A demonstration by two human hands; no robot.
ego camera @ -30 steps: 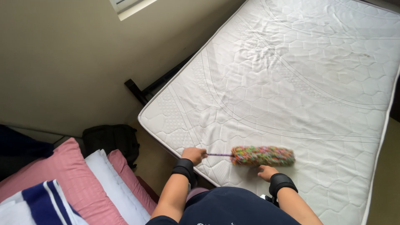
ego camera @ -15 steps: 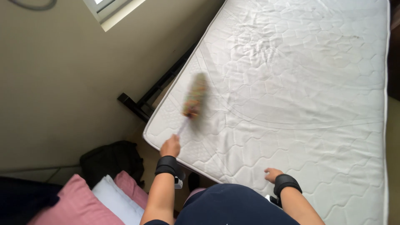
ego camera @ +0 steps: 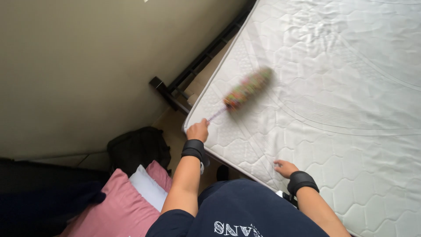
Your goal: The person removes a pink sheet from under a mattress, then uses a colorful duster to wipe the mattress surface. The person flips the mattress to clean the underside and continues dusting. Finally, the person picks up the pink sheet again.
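My left hand (ego camera: 198,130) grips the thin handle of a multicoloured fluffy duster (ego camera: 247,88). The duster's head is blurred and lies over the near left part of a bare white quilted mattress (ego camera: 351,87). My right hand (ego camera: 285,167) rests with fingers spread on the mattress near its front edge and holds nothing. Both wrists wear black bands.
A black metal bed frame (ego camera: 193,72) shows between the mattress and the beige wall (ego camera: 79,66). A black bag (ego camera: 138,149) sits on the floor by the frame's corner. Pink and white pillows (ego camera: 131,197) lie at lower left, beside a dark cloth.
The duster swung from the mattress's front edge to its left side and now points up and right. My right hand stayed planted on the mattress. The view has shifted closer.
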